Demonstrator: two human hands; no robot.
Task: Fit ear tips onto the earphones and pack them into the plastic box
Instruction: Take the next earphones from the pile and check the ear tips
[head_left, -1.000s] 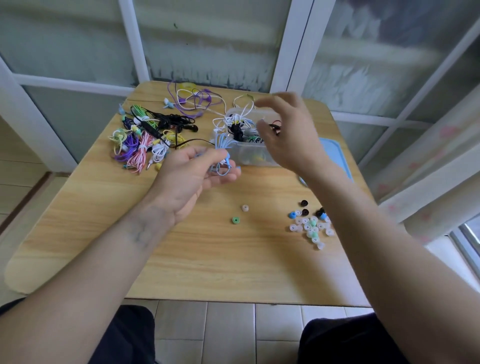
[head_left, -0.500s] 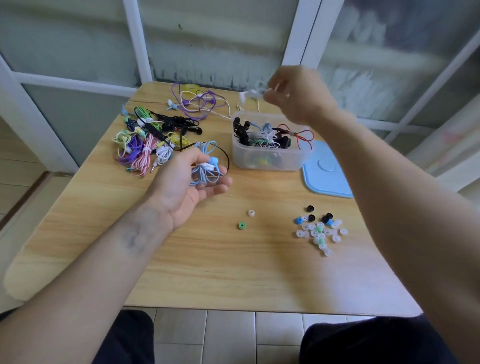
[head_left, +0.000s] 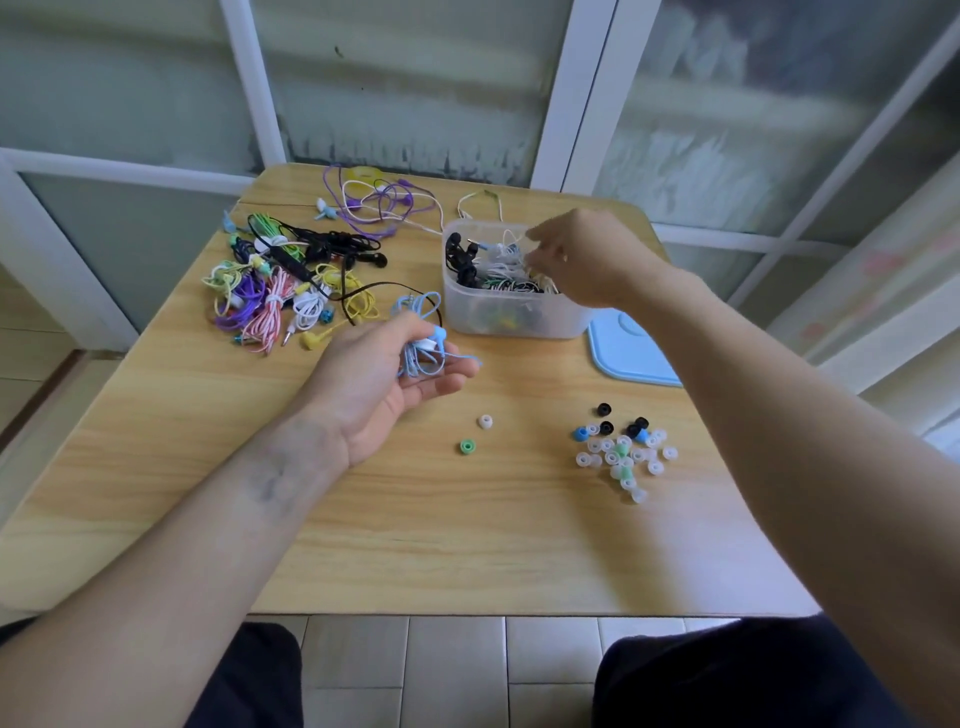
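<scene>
My left hand (head_left: 379, 369) lies palm up above the table and grips a coiled light-blue earphone set (head_left: 420, 332). A clear plastic box (head_left: 511, 319) stands at the table's back middle, filled with black, white and green earphones. Over its right side hovers my right hand (head_left: 582, 260), its fingertips curled down into the box and pinching white earphones (head_left: 511, 254). Several loose ear tips (head_left: 621, 457), clear, blue, green and black, lie at the right. A white ear tip (head_left: 485, 421) and a green ear tip (head_left: 467, 446) sit apart near the middle.
A tangle of colourful earphones (head_left: 275, 291) covers the back left of the wooden table (head_left: 363, 545). Purple earphones (head_left: 374, 205) lie at the far edge. The box's light-blue lid (head_left: 631, 353) lies flat right of the box. Window frames stand behind the table.
My right hand came down from above the box with the white earphones and now reaches into the box. My left hand has kept the blue earphones almost still.
</scene>
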